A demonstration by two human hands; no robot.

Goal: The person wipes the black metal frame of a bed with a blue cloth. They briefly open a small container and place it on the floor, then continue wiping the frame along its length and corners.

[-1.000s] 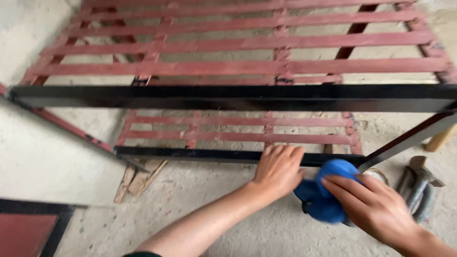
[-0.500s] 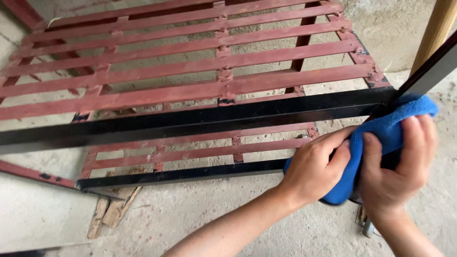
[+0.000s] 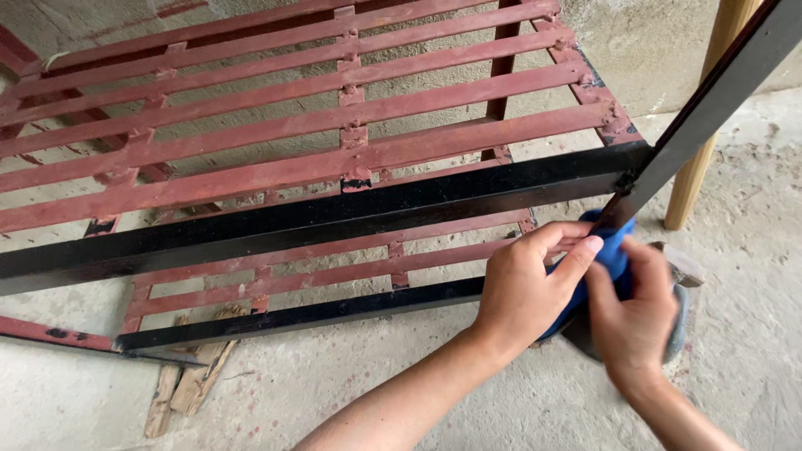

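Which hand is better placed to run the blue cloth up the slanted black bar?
Probably the right hand: it sits directly below the slanted black bar with the blue cloth at its fingertips. The left hand also grips the cloth but lies lower and further left, over the low black rail.

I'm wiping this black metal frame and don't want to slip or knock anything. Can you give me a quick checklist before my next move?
1. Both hands on the blue cloth: ok. The left hand and right hand hold it together.
2. Cloth against the black frame: ok, bunched at the foot of the slanted black bar.
3. Fingers away from sharp edges: cannot tell, the cloth hides the joint.
4. Object under the right hand: cannot tell, mostly hidden.
5. Wooden leg close by: not ok, it stands right behind the bar.
6. Loose wood scraps on the concrete floor: ok, well away from the hands.
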